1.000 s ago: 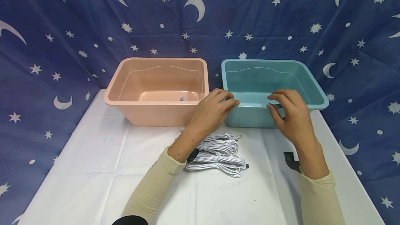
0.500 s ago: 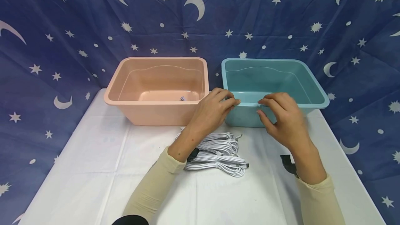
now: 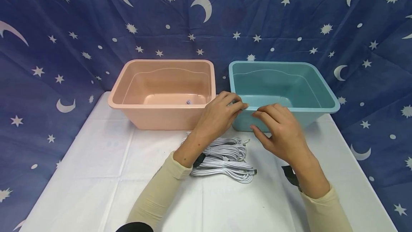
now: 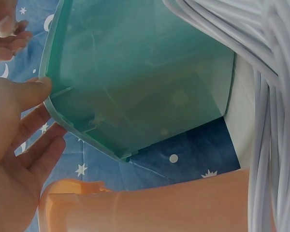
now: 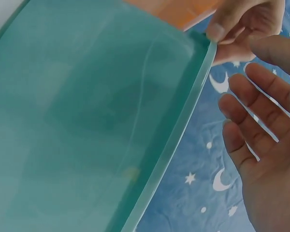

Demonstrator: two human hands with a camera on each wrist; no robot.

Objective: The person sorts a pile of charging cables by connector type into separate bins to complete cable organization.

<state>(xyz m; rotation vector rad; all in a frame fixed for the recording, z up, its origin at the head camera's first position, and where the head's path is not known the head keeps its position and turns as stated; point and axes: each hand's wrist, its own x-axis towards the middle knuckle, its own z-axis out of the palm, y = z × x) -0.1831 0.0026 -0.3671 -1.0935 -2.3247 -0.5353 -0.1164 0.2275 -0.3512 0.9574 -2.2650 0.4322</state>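
My left hand [image 3: 217,117] pinches the front left corner of the teal plastic bin's [image 3: 307,117] rim. In the left wrist view, the thumb [image 4: 38,92] lies on the outer side of that rim, with the other fingers partly behind it. Just in front of the same bin's front wall hovers my right hand [image 3: 283,131], its fingers loosely bent and holding nothing. The right wrist view shows those fingers [image 5: 261,104] apart from the rim [image 5: 176,140]. Bundles of white cable [image 3: 225,169] lie below my left wrist, which partly hides them.
A peach plastic bin [image 3: 161,117] stands left of the teal one, with a small pale item [image 3: 188,102] inside. Both bins sit at the back of a table under a white cloth [image 3: 80,174]. A blue star-and-moon curtain [image 3: 180,10] hangs behind.
My right hand has moved left and down, from over the teal bin's front rim to in front of its wall. My left hand has kept its hold.
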